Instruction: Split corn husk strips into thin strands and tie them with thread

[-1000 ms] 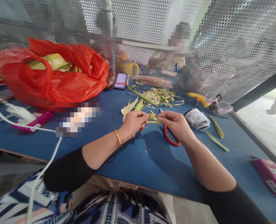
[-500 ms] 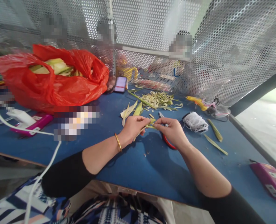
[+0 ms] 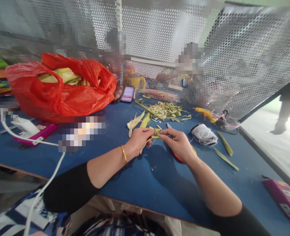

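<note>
Pinched in my left hand is a folded pale green corn husk strip, with a loose tail hanging below the fingers. My right hand has thumb and fingertips closed on the other end of that strip. Scissors with red handles lie on the table, largely hidden beneath my right hand. Just beyond my left hand are loose corn husk leaves. A bundle of white thread sits to the right of my right hand.
A red plastic bag with husks stands at left. Husk scraps are heaped at the back. A yellow glue gun and two husk strips lie right. Purple power strips flank the table, with a white cable on the left.
The held husk strip looks more folded over between my fingers, and my right hand has shifted slightly left. The view has tilted, and a person's leg now shows at the far right.
</note>
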`<control>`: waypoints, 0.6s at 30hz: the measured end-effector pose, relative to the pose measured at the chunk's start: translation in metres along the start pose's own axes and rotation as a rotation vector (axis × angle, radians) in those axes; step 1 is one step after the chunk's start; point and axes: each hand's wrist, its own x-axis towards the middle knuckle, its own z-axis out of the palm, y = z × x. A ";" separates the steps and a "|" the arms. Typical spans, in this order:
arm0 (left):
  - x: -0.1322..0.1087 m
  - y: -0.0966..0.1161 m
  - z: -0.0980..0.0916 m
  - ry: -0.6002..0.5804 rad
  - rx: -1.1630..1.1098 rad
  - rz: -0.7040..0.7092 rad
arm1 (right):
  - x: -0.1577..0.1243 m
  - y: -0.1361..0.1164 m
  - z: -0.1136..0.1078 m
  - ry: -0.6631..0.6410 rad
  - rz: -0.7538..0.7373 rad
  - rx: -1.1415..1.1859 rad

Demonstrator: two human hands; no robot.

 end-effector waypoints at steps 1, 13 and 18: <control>0.000 0.000 0.000 0.007 -0.025 -0.014 | 0.001 0.000 -0.003 -0.027 -0.017 -0.016; 0.003 -0.005 -0.004 -0.162 -0.032 -0.040 | 0.000 0.002 -0.001 -0.017 0.015 -0.180; 0.002 -0.003 -0.004 -0.197 0.032 -0.039 | 0.002 -0.002 -0.008 -0.001 0.107 -0.090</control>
